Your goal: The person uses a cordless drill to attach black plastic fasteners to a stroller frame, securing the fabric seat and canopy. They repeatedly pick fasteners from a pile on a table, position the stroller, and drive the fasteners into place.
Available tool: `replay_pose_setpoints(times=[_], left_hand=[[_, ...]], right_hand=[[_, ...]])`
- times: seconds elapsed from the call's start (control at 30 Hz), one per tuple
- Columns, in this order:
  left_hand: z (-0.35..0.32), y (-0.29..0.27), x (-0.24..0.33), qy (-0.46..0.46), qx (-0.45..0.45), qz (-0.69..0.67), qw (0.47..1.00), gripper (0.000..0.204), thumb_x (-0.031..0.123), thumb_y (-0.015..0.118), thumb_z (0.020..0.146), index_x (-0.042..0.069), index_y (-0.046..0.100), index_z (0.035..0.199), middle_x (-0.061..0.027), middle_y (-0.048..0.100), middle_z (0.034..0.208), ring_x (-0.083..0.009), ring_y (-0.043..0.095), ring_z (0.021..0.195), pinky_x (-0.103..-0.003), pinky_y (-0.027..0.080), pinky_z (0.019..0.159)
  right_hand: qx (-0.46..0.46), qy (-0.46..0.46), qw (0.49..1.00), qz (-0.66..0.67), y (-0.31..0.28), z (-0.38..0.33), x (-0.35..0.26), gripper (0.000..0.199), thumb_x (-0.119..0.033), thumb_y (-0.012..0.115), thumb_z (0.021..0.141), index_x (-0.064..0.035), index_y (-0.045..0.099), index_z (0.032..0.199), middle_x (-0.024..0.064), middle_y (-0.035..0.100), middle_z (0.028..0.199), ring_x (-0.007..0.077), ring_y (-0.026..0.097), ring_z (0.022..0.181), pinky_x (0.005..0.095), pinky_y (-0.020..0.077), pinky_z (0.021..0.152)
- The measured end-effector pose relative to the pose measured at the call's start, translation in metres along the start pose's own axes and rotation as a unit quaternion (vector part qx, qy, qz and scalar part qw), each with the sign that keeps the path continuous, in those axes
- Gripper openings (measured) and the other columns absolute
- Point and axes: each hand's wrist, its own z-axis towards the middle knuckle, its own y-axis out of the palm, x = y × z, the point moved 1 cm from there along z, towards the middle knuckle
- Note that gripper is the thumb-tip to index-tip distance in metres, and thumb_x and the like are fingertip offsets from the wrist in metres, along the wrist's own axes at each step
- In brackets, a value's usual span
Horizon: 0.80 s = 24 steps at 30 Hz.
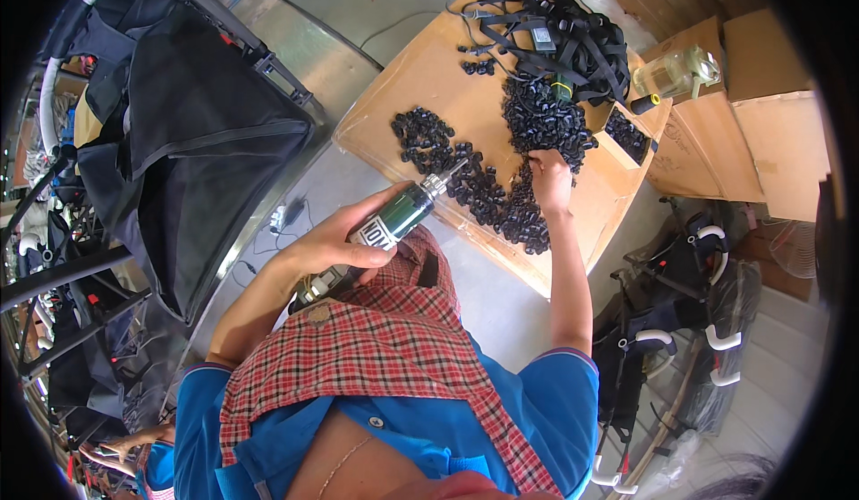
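Note:
My left hand (335, 241) grips a dark green power screwdriver (394, 221) with a metal tip that points toward a cardboard sheet (420, 80). My right hand (548, 178) reaches onto the sheet, its fingers down among several small black plastic parts (483, 187) spread in a curved heap. Whether the fingers hold one of the parts is hidden. A tangle of black straps (564, 30) lies at the far end of the sheet. A red checked cloth (376, 348) covers my lap.
A black fabric frame (197, 142) stands at the left beside a metal table edge (295, 53). Cardboard boxes (769, 142) and a clear bottle (671, 72) sit at the right. Folded black frames with white handles (680, 321) lie on the floor at lower right.

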Motion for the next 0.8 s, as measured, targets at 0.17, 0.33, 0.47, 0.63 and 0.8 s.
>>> replay_pose_setpoints(times=[0.17, 0.33, 0.47, 0.63, 0.8], left_hand=[[-0.003, 0.0, -0.001, 0.008, 0.0, 0.001, 1.0, 0.096, 0.024, 0.072, 0.076, 0.01, 0.017, 0.153, -0.0048, 0.056, 0.074, -0.0139, 0.057, 0.057, -0.027, 0.044, 0.055], [-0.01, -0.001, 0.001, 0.042, -0.014, -0.013, 0.999, 0.097, 0.023, 0.073, 0.076, 0.009, 0.016, 0.153, -0.0047, 0.056, 0.075, -0.0125, 0.057, 0.057, -0.026, 0.045, 0.053], [-0.031, 0.01, 0.021, 0.105, 0.0, -0.056, 0.993, 0.1, 0.018, 0.075, 0.075, 0.009, 0.013, 0.153, -0.0047, 0.055, 0.075, -0.0119, 0.056, 0.057, -0.025, 0.046, 0.05], [-0.084, 0.019, 0.052, 0.242, 0.058, -0.046, 0.968, 0.104, 0.01, 0.076, 0.074, 0.006, 0.009, 0.153, -0.0061, 0.054, 0.079, -0.0121, 0.056, 0.061, -0.025, 0.046, 0.053], [-0.142, 0.025, 0.048, 0.311, 0.172, -0.074, 0.932, 0.114, 0.017, 0.083, 0.068, 0.01, 0.008, 0.154, -0.0084, 0.056, 0.078, -0.0128, 0.055, 0.058, -0.026, 0.045, 0.05]], right_hand=[[-0.02, -0.043, 0.998, -0.046, 0.0, -0.001, 0.016, 0.016, 0.003, 0.071, 0.074, -0.0006, 0.064, 0.089, 0.0136, 0.059, 0.083, 0.031, 0.061, 0.068, 0.0395, 0.0498, 0.063], [-0.041, 0.066, 0.986, 0.151, -0.007, 0.021, -0.011, 0.016, -0.003, 0.073, 0.078, -0.0007, 0.063, 0.091, 0.0098, 0.065, 0.081, 0.0214, 0.066, 0.074, 0.032, 0.0528, 0.068], [-0.036, 0.018, 0.896, 0.442, -0.036, 0.065, -0.152, 0.014, 0.002, 0.071, 0.083, 0.001, 0.065, 0.095, 0.0037, 0.068, 0.084, 0.0083, 0.064, 0.076, 0.022, 0.0521, 0.072], [-0.04, -0.099, 0.867, 0.486, -0.054, 0.095, -0.284, 0.024, 0.006, 0.07, 0.082, 0.0003, 0.068, 0.106, 0.0033, 0.066, 0.088, 0.0071, 0.062, 0.08, 0.0192, 0.05, 0.073], [-0.093, -0.229, 0.8, 0.547, -0.047, 0.095, -0.376, 0.024, 0.011, 0.066, 0.083, 0.0032, 0.067, 0.106, 0.006, 0.064, 0.098, 0.0106, 0.064, 0.085, 0.0212, 0.0516, 0.077]])
